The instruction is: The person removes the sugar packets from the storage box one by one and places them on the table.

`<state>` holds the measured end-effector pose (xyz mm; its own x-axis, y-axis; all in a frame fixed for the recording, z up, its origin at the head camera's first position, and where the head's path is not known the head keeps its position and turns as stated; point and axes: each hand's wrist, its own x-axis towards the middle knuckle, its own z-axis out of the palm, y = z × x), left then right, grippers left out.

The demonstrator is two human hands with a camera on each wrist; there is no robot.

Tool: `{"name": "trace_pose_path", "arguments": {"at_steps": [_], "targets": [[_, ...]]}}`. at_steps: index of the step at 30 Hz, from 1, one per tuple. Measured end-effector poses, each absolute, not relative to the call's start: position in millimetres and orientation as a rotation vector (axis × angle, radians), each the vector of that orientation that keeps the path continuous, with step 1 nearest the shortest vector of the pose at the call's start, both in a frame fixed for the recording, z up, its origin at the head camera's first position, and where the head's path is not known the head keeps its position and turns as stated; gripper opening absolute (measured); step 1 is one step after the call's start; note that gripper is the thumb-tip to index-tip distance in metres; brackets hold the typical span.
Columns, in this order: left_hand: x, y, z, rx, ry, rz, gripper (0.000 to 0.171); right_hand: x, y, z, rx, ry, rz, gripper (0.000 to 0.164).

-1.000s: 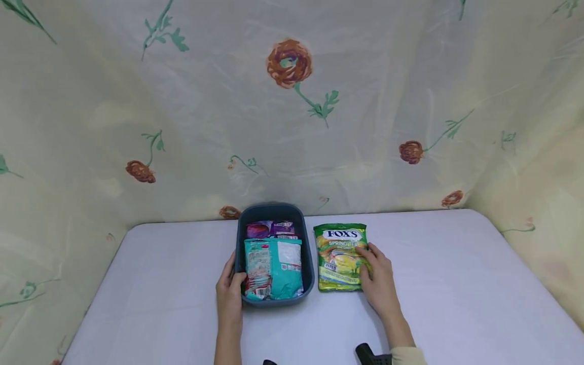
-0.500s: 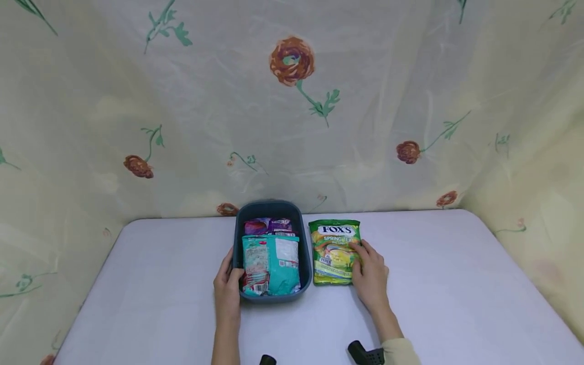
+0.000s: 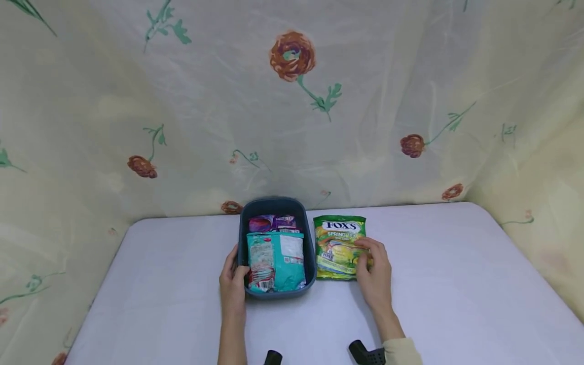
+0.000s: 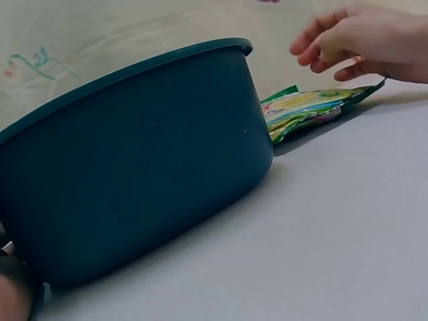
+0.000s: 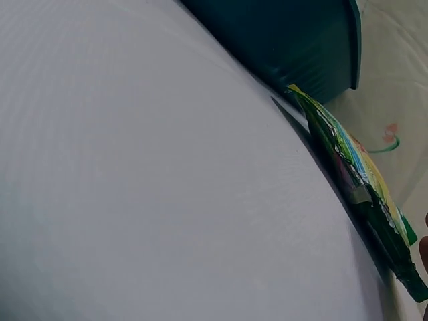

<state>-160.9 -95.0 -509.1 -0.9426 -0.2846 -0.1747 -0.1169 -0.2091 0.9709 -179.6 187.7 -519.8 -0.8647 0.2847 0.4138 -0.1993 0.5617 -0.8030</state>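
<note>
- Cream cloth backdrop [image 3: 205, 91], printed with rust-brown flowers and green stems, fills the view behind and at both sides.
- White bench [image 3: 456, 284] carries the things; its back edge meets the cloth.
- Dark blue-green container [image 4: 140, 160], an oblong with rounded corners, stands upright on the bench near the back edge, packets inside it.
- Green and yellow FOX'S bag [image 3: 337, 248], lettered "SPRING TEA", lies printed face up on the bench, just beside the container on the right, outside it.
- Teal packet [image 3: 276, 262], with a white panel and a barcode, lies in the near part of the container and takes up most of its width.
- Right hand [image 3: 375, 271] is over the right edge of the FOX'S bag, fingers slightly apart and loosely bent; whether the fingertips touch it I cannot tell.
- Left hand [image 3: 233, 279] grips the container's left side, thumb over the rim, fingers against the outer wall.
- Pale sleeve [image 3: 402, 351] shows at the right forearm.
- Black perforated piece [image 3: 367, 353] sits beside that sleeve.
- Purple packets [image 3: 261, 223] lie at the container's far end, beyond the teal one.
- Small black rounded piece [image 3: 274, 357] shows at the bottom edge, beside the left forearm.
</note>
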Motion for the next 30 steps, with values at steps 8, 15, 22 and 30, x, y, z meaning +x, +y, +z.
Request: {"name": "trace_pose_path", "arguments": {"at_steps": [8, 15, 22, 30], "targets": [[-160, -94, -511, 0.482, -1.917, -2.295, 0.055, -171, 177, -509, -0.024, -2.306, 1.345, 0.031], [-162, -94, -510, 0.478, -1.903, -2.294, 0.055, -167, 153, -490, 0.154, -2.316, 1.703, 0.028], [-163, -93, -509, 0.456, -1.909, -2.298, 0.055, -165, 139, -483, 0.283, -2.245, 1.967, 0.029], [-163, -94, -510, 0.475, -1.908, -2.288, 0.056, -163, 131, -478, 0.319, -2.296, 1.93, 0.028]]}}
